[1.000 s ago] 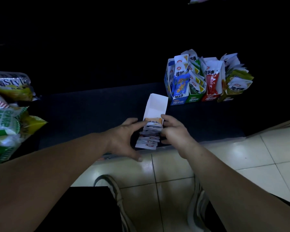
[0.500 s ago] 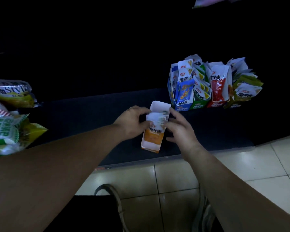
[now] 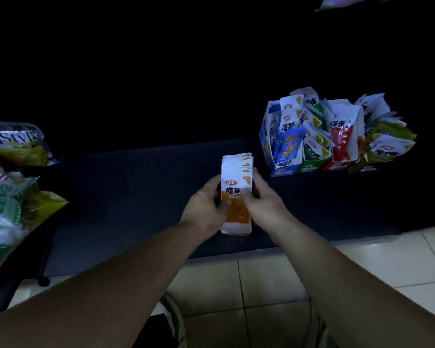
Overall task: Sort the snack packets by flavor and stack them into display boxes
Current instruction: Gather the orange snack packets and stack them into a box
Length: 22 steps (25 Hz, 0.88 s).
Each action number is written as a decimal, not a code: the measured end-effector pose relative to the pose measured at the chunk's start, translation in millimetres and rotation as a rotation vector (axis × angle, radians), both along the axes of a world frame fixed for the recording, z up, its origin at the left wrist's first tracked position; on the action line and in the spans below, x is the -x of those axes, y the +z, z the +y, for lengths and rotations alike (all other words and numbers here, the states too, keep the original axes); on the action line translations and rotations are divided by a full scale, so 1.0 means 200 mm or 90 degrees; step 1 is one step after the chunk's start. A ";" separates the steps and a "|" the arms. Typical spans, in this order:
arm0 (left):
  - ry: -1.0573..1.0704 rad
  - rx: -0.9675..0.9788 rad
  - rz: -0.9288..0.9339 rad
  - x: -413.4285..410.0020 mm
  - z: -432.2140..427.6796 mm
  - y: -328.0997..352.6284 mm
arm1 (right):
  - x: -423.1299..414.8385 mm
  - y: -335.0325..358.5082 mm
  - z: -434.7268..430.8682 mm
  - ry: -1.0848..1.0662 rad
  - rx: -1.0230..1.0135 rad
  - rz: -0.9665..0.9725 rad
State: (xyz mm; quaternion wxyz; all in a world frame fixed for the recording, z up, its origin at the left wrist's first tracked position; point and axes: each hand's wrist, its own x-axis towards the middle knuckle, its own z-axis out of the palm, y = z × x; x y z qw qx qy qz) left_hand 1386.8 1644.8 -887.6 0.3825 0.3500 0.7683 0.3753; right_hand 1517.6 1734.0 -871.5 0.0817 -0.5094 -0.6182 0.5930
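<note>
Your hands meet over the near middle of the dark counter point(image 3: 136, 197). Your left hand point(image 3: 206, 207) curls against the left side of the stack of orange packets point(image 3: 236, 212), and your right hand point(image 3: 264, 204) grips its right side with the thumb laid across the front packet. The stack stands on end between your palms, its white tops fanned slightly away from you. Whether a box encloses it, I cannot tell.

Well to the right, at the back of the counter, four display boxes stand side by side: the blue box point(image 3: 284, 170), the green box point(image 3: 312, 167), the red box point(image 3: 335, 165) and a yellow-green box point(image 3: 362, 169). All are stuffed with upright packets. Large snack bags point(image 3: 13, 151) pile up at the far left edge. Pale floor tiles point(image 3: 261, 285) show below your forearms.
</note>
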 end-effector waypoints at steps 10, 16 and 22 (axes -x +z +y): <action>0.037 0.037 0.040 0.11 -0.02 0.04 | 0.09 0.03 0.08 0.060 -0.058 -0.030; 0.089 0.057 -0.165 -0.03 -0.11 -0.06 | -0.01 -0.02 -0.11 -0.083 0.189 -0.031; 0.107 -0.007 -0.129 0.05 0.09 -0.08 | 0.03 -0.09 0.00 0.029 0.035 0.038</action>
